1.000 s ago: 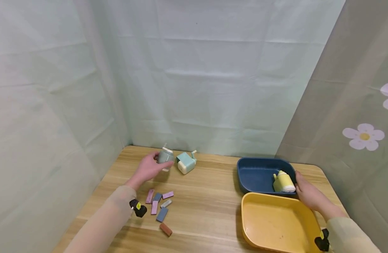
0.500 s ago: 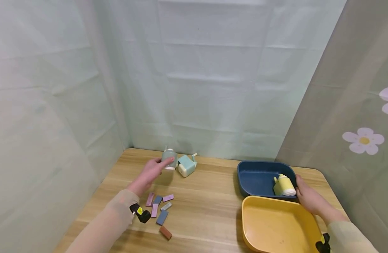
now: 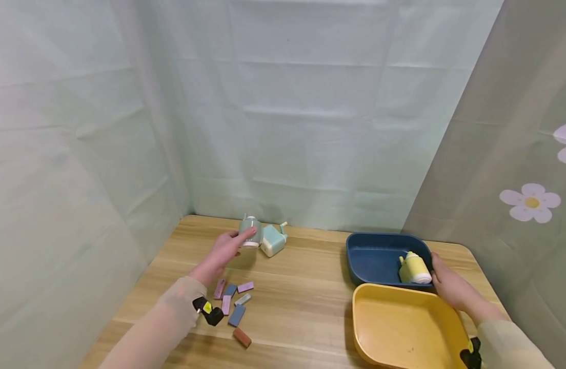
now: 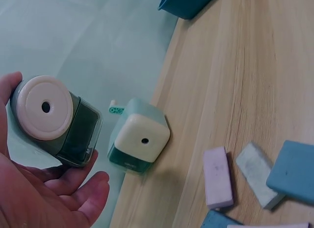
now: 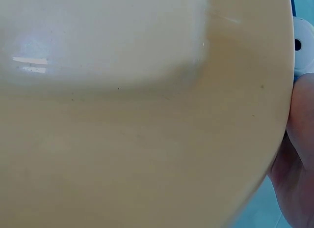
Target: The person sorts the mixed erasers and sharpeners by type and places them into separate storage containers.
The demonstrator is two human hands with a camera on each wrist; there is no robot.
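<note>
My left hand (image 3: 222,252) grips a grey-green pencil sharpener (image 4: 32,117) just above the table's back left. Its round white face with a pencil hole shows in the left wrist view. A light-teal crank pencil sharpener (image 3: 274,241) stands close to its right on the table. At the right, my right hand (image 3: 455,288) holds the right end of a dark blue bin (image 3: 370,261); its fingertips are partly hidden by the wall. Inside that bin lies a yellow pencil sharpener (image 3: 414,268), near the hand.
A yellow bin (image 3: 403,323) stands in front of the blue one and fills most of the right wrist view. Several small blocks, pink, blue, grey and a brown one (image 3: 242,337), lie near the left forearm. Cloth curtains (image 3: 301,154) hang behind the table.
My left hand has moved slightly right with the grey-green pencil sharpener, tilting it so its face turns forward, nearer the teal one. The right hand stays at the blue bin.
</note>
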